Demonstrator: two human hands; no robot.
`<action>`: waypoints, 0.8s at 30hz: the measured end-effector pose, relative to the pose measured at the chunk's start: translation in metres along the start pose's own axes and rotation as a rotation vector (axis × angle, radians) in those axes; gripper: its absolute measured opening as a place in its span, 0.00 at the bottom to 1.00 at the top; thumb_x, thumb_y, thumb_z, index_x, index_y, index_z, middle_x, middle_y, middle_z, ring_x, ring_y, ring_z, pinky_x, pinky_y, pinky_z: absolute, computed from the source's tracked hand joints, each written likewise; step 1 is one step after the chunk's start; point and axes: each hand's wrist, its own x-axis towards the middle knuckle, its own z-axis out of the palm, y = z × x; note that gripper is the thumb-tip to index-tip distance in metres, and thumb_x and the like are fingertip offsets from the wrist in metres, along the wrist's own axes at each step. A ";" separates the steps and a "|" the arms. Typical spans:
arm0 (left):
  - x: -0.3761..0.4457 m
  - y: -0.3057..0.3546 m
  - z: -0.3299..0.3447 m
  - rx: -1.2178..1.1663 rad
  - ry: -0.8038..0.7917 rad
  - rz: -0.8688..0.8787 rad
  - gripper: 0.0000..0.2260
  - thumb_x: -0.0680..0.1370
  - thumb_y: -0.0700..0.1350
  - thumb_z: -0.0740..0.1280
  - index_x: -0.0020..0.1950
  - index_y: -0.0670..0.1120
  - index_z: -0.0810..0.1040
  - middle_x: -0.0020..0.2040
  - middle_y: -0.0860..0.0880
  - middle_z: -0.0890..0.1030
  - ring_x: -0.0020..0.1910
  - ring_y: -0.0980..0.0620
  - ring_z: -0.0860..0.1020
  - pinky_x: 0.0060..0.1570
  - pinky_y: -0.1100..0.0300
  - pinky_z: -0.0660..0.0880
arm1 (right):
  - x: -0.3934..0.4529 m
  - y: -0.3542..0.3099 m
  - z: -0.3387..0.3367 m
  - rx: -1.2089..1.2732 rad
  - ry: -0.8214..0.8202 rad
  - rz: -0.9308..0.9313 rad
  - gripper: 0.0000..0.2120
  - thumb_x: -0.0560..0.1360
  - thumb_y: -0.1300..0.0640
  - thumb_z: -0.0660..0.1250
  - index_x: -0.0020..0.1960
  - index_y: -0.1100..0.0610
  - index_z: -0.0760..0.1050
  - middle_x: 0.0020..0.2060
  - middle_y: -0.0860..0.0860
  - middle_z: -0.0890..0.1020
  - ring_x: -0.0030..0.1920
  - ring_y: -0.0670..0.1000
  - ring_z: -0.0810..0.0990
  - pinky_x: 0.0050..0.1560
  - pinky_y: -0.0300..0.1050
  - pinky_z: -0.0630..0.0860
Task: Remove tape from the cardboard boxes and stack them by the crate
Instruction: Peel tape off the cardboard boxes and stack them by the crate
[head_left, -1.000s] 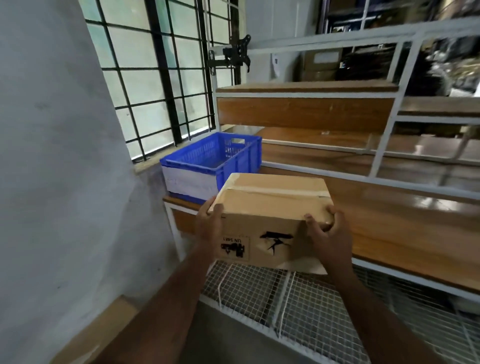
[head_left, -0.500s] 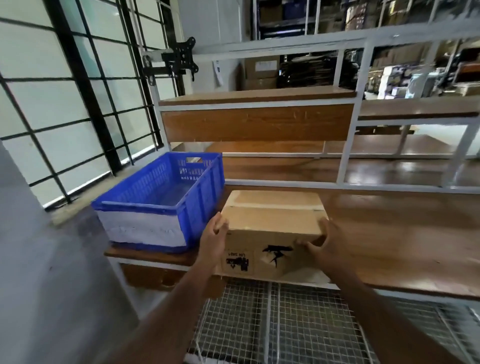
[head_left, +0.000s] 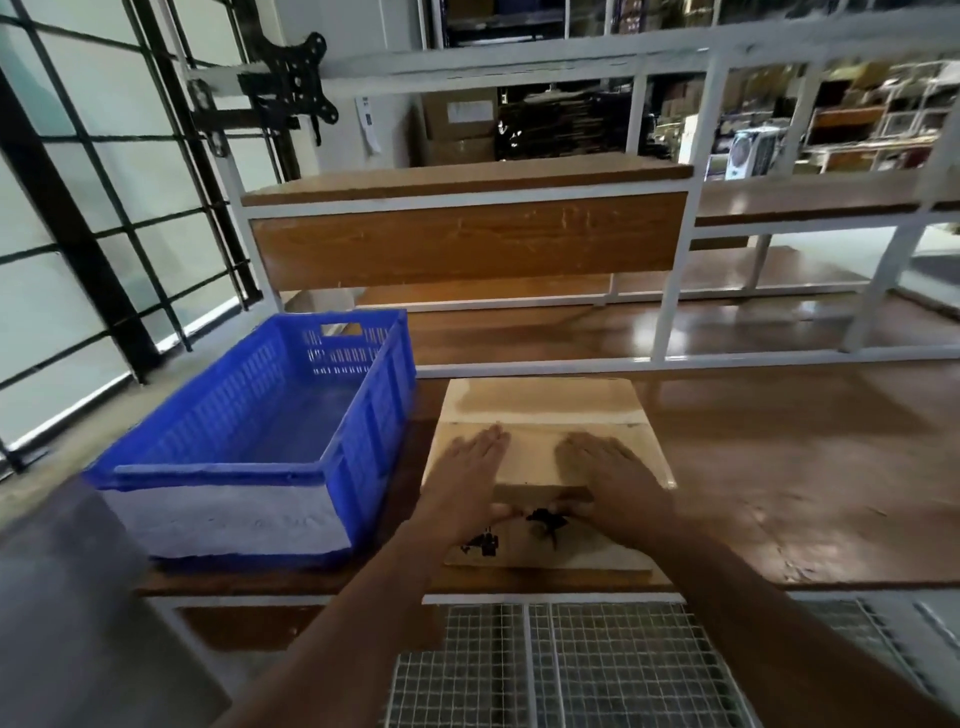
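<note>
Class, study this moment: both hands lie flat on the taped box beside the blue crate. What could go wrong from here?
1. The cardboard box sits at the front edge of the wooden bench; pressing or tugging at the tape could slide it off toward the person.
2. The left hand and right hand lie flat, gripping nothing, so the box may shift.
3. The blue crate stands close on the left, possibly cramping that hand.

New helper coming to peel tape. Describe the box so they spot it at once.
On the wooden bench, look just right of the blue crate. The box sits there near the front edge with the left hand and the right hand flat on its top. It is the only brown cardboard thing there, with pale tape across its top and black marks in front.
</note>
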 end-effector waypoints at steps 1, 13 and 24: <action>0.002 -0.002 0.003 0.042 0.005 0.012 0.42 0.77 0.64 0.66 0.83 0.48 0.50 0.83 0.49 0.51 0.81 0.52 0.49 0.78 0.53 0.42 | 0.003 -0.004 -0.002 0.009 -0.006 -0.023 0.38 0.76 0.39 0.66 0.79 0.52 0.56 0.78 0.49 0.58 0.78 0.49 0.53 0.77 0.47 0.45; 0.010 -0.007 0.019 0.053 0.008 0.023 0.39 0.78 0.66 0.62 0.82 0.49 0.53 0.82 0.50 0.56 0.81 0.53 0.53 0.80 0.53 0.46 | 0.011 -0.001 0.008 -0.098 -0.049 -0.071 0.35 0.81 0.39 0.55 0.80 0.53 0.48 0.80 0.50 0.52 0.79 0.47 0.49 0.73 0.42 0.38; 0.062 -0.006 -0.010 0.000 -0.006 -0.088 0.30 0.82 0.67 0.51 0.77 0.51 0.65 0.74 0.49 0.69 0.70 0.49 0.67 0.68 0.48 0.67 | 0.057 0.015 -0.006 0.046 -0.036 0.044 0.36 0.77 0.29 0.47 0.75 0.51 0.62 0.72 0.51 0.65 0.72 0.53 0.61 0.71 0.55 0.59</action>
